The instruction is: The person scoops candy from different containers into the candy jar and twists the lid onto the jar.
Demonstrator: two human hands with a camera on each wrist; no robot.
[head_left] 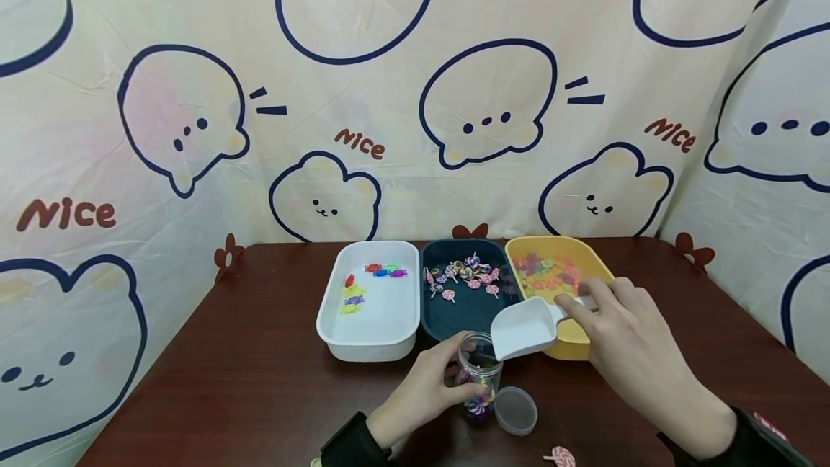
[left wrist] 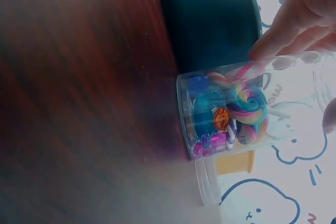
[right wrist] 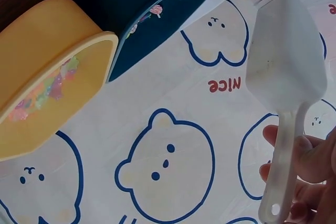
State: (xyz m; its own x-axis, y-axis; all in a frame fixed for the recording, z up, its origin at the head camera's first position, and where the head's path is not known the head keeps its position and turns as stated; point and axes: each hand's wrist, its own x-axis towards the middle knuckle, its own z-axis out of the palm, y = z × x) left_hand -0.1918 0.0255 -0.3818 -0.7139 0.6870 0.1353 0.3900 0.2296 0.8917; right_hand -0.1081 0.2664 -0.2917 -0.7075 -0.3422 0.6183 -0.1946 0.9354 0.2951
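My left hand [head_left: 421, 384] grips a clear plastic jar [head_left: 488, 375] that stands upright on the table with its mouth uncovered. Wrapped candies and a swirl lollipop [left wrist: 248, 102] fill the lower part of the jar in the left wrist view. By its handle, my right hand [head_left: 638, 355] holds a white scoop [head_left: 524, 330]. The scoop's blade tilts down to the jar's rim, and no candy shows on it in the right wrist view. Beside the jar's base lies a round clear lid [head_left: 516, 411].
Behind the hands stand three bins side by side: a white bin [head_left: 382, 316] with wrapped candies, a dark teal bin [head_left: 447, 319] with small lollipops, and a yellow bin [head_left: 593, 258] with gummy-like pieces. One pink lollipop [head_left: 563, 457] lies near the table's front edge. Patterned cloth hangs behind.
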